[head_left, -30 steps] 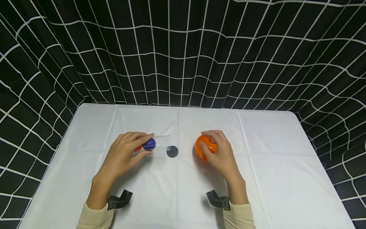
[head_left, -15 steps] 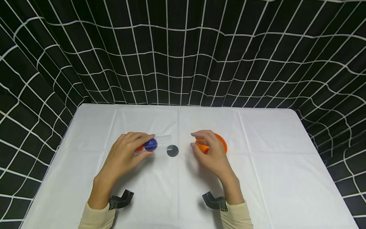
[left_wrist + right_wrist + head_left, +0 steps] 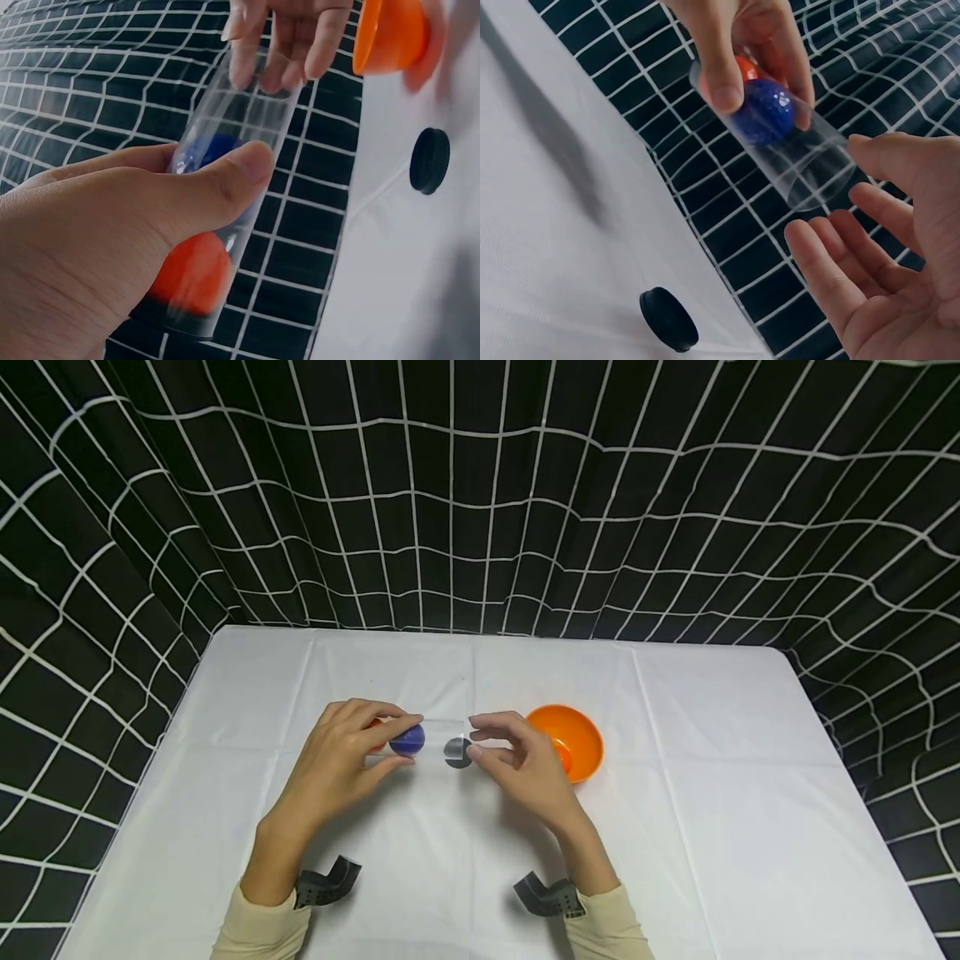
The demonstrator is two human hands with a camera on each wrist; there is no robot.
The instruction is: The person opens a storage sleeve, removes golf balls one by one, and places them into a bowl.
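Observation:
My left hand (image 3: 337,760) grips a clear tube (image 3: 438,735) around its closed end, thumb on the near side. Inside the tube a blue ball (image 3: 765,112) sits next to an orange-red ball (image 3: 196,274); a dark cap (image 3: 176,321) closes that end. The other end is uncovered and points toward my right hand (image 3: 525,768). In the right wrist view, the right thumb (image 3: 889,161) is at the tube's rim and the bent fingers lie just beyond it; whether they touch is hard to tell. Nothing is held in the right hand.
An orange bowl (image 3: 585,727) stands on the white-covered table (image 3: 720,793), just right of my right hand, with a round orange shape inside. A black round cap (image 3: 667,319) lies on the table below the tube's uncovered end. Behind hangs a black curtain (image 3: 480,527) with white grid lines.
My right hand has moved left, from over the orange bowl to the tube's uncovered end. The left hand, still gripping the tube, has shifted slightly right.

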